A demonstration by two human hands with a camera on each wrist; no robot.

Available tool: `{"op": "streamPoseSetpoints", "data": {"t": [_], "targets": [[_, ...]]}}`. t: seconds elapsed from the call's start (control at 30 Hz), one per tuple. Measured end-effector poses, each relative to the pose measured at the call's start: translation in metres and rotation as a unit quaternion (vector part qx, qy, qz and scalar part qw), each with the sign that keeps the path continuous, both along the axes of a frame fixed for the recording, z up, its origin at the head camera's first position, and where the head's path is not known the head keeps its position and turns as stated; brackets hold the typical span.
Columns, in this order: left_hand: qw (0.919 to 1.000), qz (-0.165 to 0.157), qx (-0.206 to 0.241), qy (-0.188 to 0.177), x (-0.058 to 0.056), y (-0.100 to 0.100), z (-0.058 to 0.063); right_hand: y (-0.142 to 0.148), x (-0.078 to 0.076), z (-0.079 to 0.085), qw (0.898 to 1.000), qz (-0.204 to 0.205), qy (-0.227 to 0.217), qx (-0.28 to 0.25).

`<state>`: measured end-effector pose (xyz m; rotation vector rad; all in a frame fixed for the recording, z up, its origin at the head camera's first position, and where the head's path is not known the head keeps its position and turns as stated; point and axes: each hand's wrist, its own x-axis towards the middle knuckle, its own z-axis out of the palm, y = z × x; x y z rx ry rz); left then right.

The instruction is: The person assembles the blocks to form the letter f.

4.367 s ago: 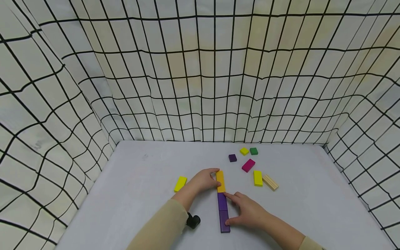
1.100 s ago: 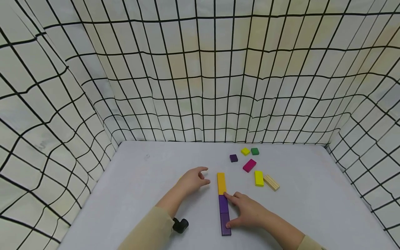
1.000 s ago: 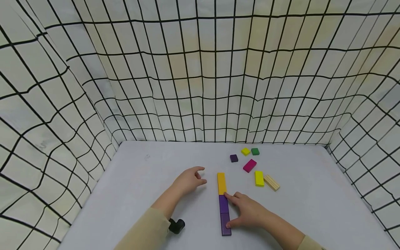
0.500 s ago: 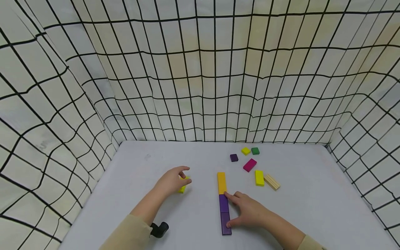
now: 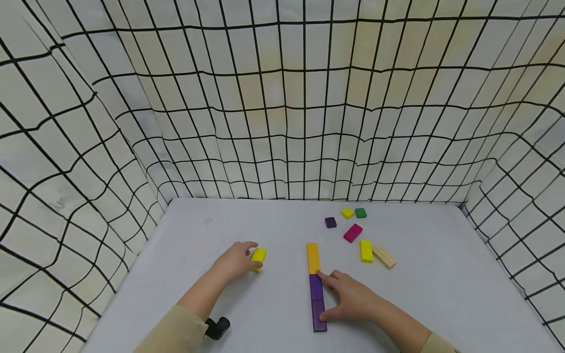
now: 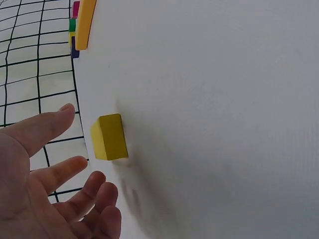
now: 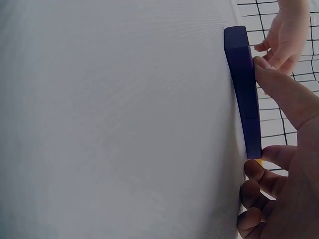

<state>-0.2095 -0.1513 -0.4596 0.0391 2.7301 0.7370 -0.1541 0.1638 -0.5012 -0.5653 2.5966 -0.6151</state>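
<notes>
My left hand [image 5: 233, 261] reaches over a yellow block [image 5: 260, 254], thumb and fingers spread around its near left side. In the left wrist view a gap shows between the fingers and this yellow block [image 6: 112, 137]. One orange block [image 5: 313, 258] and two purple blocks [image 5: 316, 287] lie end to end in a straight row. Beside that row, my right hand [image 5: 355, 296] touches its right side: the index fingertip at the orange-purple joint, the thumb on the nearest purple block [image 5: 319, 314]. The right wrist view shows the purple blocks [image 7: 244, 84] against thumb and index finger.
At the back right lie a dark purple cube [image 5: 330, 222], a yellow cube [image 5: 347, 213], a green cube [image 5: 360, 213] and a magenta block [image 5: 353, 233]. Closer are another yellow block [image 5: 366, 251] and a few wooden sticks [image 5: 384, 257]. Black netting [image 5: 282, 137] surrounds the white table [image 5: 198, 220].
My left hand has let go of the orange block and moved left, then lowered beside the yellow block. My right hand has stayed against the purple blocks.
</notes>
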Motion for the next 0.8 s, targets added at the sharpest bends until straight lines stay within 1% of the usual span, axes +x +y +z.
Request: {"op": "streamPoseSetpoints", "data": {"t": [0.13, 0.23, 0.57, 0.8], "targets": [[0.9998, 0.008, 0.004, -0.016, -0.001, -0.002, -0.007, 0.0, 0.0, 0.0, 1.0, -0.001, 0.001, 0.002], [0.9998, 0.006, 0.008, -0.018, -0.003, -0.003, -0.011, 0.0, 0.0, 0.0, 1.0, 0.0, 0.002, 0.003], [1.0, -0.008, 0.003, -0.004, -0.007, -0.002, -0.018, 0.001, -0.001, -0.001, 1.0, -0.001, -0.001, 0.001], [0.9999, -0.003, 0.016, -0.001, -0.01, 0.0, -0.022, 0.001, 0.0, 0.0, 1.0, 0.001, -0.001, 0.002]]}}
